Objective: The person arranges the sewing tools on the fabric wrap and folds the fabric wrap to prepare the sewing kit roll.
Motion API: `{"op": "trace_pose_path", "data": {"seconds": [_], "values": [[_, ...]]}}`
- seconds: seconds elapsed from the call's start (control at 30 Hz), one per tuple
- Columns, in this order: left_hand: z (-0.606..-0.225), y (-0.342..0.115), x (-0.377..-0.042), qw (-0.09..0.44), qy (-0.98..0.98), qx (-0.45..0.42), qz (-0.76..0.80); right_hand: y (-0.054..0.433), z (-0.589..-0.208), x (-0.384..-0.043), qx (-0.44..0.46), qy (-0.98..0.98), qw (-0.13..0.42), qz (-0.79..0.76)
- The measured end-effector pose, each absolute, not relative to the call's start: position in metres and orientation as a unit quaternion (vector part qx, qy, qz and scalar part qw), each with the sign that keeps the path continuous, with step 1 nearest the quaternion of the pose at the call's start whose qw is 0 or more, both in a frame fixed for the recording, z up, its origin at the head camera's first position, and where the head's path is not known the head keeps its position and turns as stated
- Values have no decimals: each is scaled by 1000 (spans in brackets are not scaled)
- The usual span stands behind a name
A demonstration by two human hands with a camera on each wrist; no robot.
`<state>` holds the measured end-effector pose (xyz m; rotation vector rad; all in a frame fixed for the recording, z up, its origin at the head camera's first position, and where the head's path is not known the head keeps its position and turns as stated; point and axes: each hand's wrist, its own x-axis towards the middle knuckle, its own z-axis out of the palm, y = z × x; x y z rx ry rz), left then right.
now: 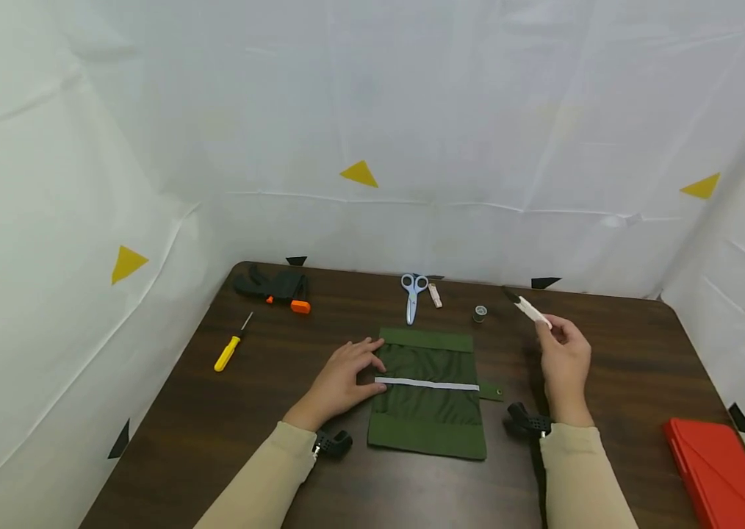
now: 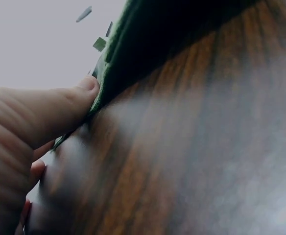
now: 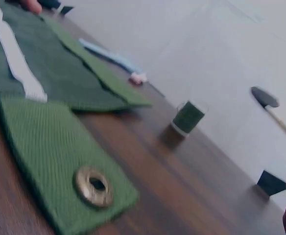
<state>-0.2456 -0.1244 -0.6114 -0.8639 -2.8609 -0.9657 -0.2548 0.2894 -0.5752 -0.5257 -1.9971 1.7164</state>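
Note:
A green fabric organizer (image 1: 425, 402) with a white elastic band across its middle lies spread out on the table. My left hand (image 1: 342, 378) rests at its left edge, fingers spread; in the left wrist view the thumb (image 2: 79, 100) touches the cloth edge. Over the table to the right of the organizer, my right hand (image 1: 564, 360) pinches a slim white-handled tool (image 1: 531, 310) between thumb and fingers. Its dark rounded tip (image 3: 264, 97) points away from me. Close to this hand lies the organizer's tab (image 3: 64, 161) with a metal eyelet.
Behind the organizer are light-blue scissors (image 1: 411, 297), a small white and pink item (image 1: 435, 295) and a green thread spool (image 1: 480, 314). At left lie a yellow screwdriver (image 1: 230, 349) and a black item with orange parts (image 1: 286, 288). A red case (image 1: 719, 470) sits at right.

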Motion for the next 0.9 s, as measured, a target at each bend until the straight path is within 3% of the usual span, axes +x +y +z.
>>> {"op": "trace_pose_path", "data": {"seconds": [0.27, 0.63, 0.9], "values": [[-606, -125, -243, 0, -908, -285, -308, 260, -555, -254, -97, -579, 210, 782], [-605, -126, -243, -6, -908, -281, -311, 189, -552, -248, 22, -534, 69, 843], [-601, -123, -242, -8, -907, -281, -313, 156, -566, -241, 33, -499, -13, 866]]}}
